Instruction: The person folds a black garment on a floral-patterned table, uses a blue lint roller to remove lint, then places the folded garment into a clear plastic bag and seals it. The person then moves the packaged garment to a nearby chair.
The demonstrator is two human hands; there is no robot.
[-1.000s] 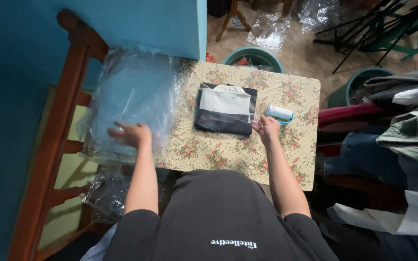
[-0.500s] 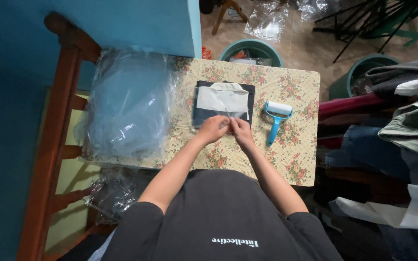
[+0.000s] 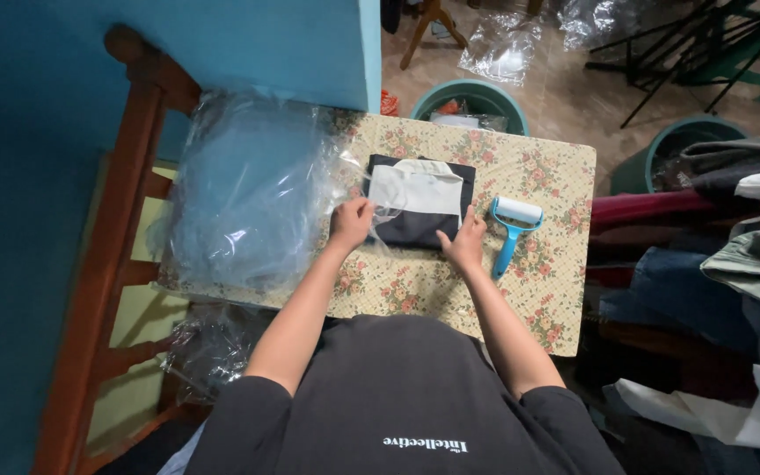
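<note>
A folded dark garment with a white panel [image 3: 420,204] lies on the floral-clothed table [image 3: 494,303]. My left hand [image 3: 351,222] is at the garment's left edge, its fingers closed on a thin clear plastic bag [image 3: 383,216] that reaches over that side. Fingers apart, my right hand [image 3: 466,244] rests on the garment's near right corner. A blue lint roller with a white head [image 3: 512,225] lies just to the right of that hand.
A big heap of clear plastic bags [image 3: 244,198] covers the table's left end. A wooden chair [image 3: 120,264] stands at the left against a blue wall. Two green buckets [image 3: 464,95] [image 3: 672,145] stand beyond the table. Piled clothes [image 3: 736,229] fill the right.
My hands, together at the garment's near edge half a second ago, have moved apart to its left edge and right corner. A second ago the left hand was on the bag heap.
</note>
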